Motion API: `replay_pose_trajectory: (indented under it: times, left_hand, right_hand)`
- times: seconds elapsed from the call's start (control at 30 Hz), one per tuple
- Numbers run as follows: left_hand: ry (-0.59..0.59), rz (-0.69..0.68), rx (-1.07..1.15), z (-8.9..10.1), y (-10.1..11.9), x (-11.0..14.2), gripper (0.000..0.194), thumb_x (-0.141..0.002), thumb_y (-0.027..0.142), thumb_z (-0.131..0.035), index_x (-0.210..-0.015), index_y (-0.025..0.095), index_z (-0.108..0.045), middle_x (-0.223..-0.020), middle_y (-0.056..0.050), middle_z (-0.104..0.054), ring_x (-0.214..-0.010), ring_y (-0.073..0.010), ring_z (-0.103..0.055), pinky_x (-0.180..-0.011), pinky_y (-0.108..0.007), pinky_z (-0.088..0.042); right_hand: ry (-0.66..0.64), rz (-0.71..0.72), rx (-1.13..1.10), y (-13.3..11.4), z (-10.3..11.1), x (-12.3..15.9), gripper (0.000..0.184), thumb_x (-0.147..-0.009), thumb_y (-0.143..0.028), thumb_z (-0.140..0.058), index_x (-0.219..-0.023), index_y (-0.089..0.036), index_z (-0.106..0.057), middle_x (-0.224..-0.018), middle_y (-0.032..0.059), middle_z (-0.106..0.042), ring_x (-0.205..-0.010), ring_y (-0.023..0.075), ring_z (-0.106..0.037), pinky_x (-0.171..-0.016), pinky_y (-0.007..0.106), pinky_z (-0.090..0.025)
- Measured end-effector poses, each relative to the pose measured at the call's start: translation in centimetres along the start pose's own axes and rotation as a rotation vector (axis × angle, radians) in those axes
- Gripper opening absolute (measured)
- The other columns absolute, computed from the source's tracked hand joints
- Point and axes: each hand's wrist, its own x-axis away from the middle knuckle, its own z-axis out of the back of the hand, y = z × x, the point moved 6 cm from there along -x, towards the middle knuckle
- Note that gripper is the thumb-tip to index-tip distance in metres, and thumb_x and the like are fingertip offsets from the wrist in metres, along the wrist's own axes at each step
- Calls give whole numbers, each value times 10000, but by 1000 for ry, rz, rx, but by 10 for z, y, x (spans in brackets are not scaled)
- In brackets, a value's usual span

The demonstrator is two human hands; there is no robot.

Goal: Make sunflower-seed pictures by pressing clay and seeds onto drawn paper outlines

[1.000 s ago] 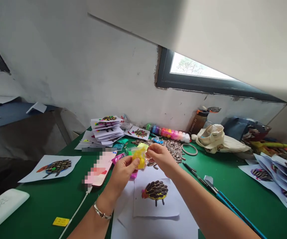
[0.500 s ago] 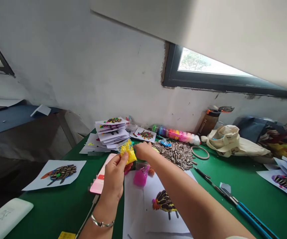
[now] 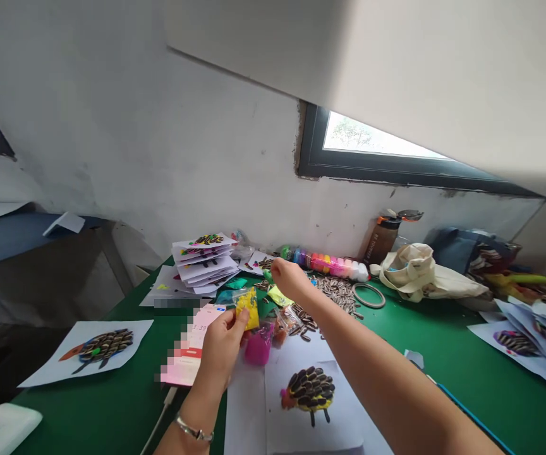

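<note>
My left hand (image 3: 223, 338) pinches a small clear bag of yellow modelling clay (image 3: 249, 309) between thumb and fingers. Just beyond the pile's near side, my right hand (image 3: 288, 277) is closed, its fingertips mostly hidden; a small bright green thing (image 3: 267, 276) shows at them. Below the hands, a bird picture (image 3: 308, 387) made of sunflower seeds and clay lies on white paper (image 3: 249, 411). A bag of pink clay (image 3: 258, 346), a bag of orange-brown clay (image 3: 282, 325) and a yellow-green packet (image 3: 279, 296) lie between my hands. Sunflower seeds (image 3: 337, 291) are heaped behind my right forearm.
A stack of seed pictures (image 3: 205, 268) stands at the back left, near a teal packet (image 3: 236, 284). A pink phone (image 3: 188, 357) with a cable lies left. Clay tubs (image 3: 330, 264), a tape ring (image 3: 368, 296), a brown bottle (image 3: 383, 240) and a cloth bag (image 3: 410, 272) line the back.
My right hand has risen away from among the packets, uncovering the yellow-green one. The green thing now shows at its fingers. My left hand still holds the yellow clay; the view has shifted slightly.
</note>
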Motion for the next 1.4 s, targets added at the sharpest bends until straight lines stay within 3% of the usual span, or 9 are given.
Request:
replay_pose_trajectory:
  times: [0.17,0.27,0.37,0.47,0.6,0.7,0.8,1.0,1.4]
  left_hand:
    - [-52,-89,-194,-11,0,0,389,-655,542,-716,-838,198,-721,-724,-58,-736,-666,-245,-676,-586,-290,-496]
    - [56,-219,-413,-12,13,7,363,-676,471,-697,-957,243,-723,-871,-81,-759,-863,-298,-692,-738,-335,-499]
    - [19,-349,-612,-22,23,16,428,-759,464,-615,-1118,241,-680,-1016,-111,-740,-1052,-328,-647,-887,-400,-474]
    - [-19,-486,-713,-31,28,24,522,-793,471,-567,-1234,196,-620,-1229,-153,-654,-1195,-340,-564,-1004,-467,-421]
    - [2,-619,-669,-37,35,36,483,-826,502,-548,-1184,197,-657,-1326,-146,-588,-1267,-330,-502,-1086,-496,-356]
    - [-138,-538,-539,-50,31,46,460,-803,515,-619,-1165,237,-677,-1275,-102,-637,-1226,-322,-540,-1058,-469,-406]
    - [-357,-252,-357,-69,15,54,550,-751,507,-694,-1224,229,-646,-1183,-100,-686,-981,-295,-665,-837,-409,-547]
    - [-487,137,-23,-82,-1,60,638,-627,531,-795,-1107,128,-678,-839,-65,-715,-682,-191,-639,-589,-275,-511]
    - [-619,211,90,-81,-10,52,572,-640,456,-836,-1093,137,-691,-850,-69,-735,-728,-189,-665,-674,-283,-518]
  right_hand:
    - [107,-113,-413,33,33,60,300,-843,-223,-386,-1114,-211,-512,-760,-6,-604,-625,136,-588,-582,259,-498]
    - [93,-163,-621,43,37,103,370,-773,-267,-497,-1136,-193,-505,-767,-12,-590,-651,132,-606,-611,274,-537]
    - [78,-222,-945,48,37,138,344,-685,-289,-657,-1001,-189,-562,-819,0,-607,-679,126,-610,-648,285,-548]
    - [99,-293,-1233,54,34,157,317,-616,-319,-777,-835,-183,-593,-773,-14,-609,-644,107,-584,-631,266,-535]
    - [181,-346,-1257,62,24,167,320,-615,-378,-795,-759,-183,-587,-695,-30,-581,-604,98,-544,-602,259,-525]
    - [179,-365,-1256,60,11,169,316,-620,-392,-789,-738,-185,-581,-680,-30,-570,-618,105,-534,-604,262,-530]
    - [113,-364,-1279,52,3,173,323,-634,-408,-789,-742,-181,-587,-684,-25,-576,-639,107,-533,-594,241,-521]
    - [-57,-340,-1292,49,6,179,331,-727,-454,-751,-798,-154,-633,-754,13,-599,-695,128,-566,-628,274,-538]
    - [-266,-294,-1384,52,10,182,309,-774,-420,-724,-776,-115,-679,-698,22,-612,-569,87,-549,-567,239,-485]
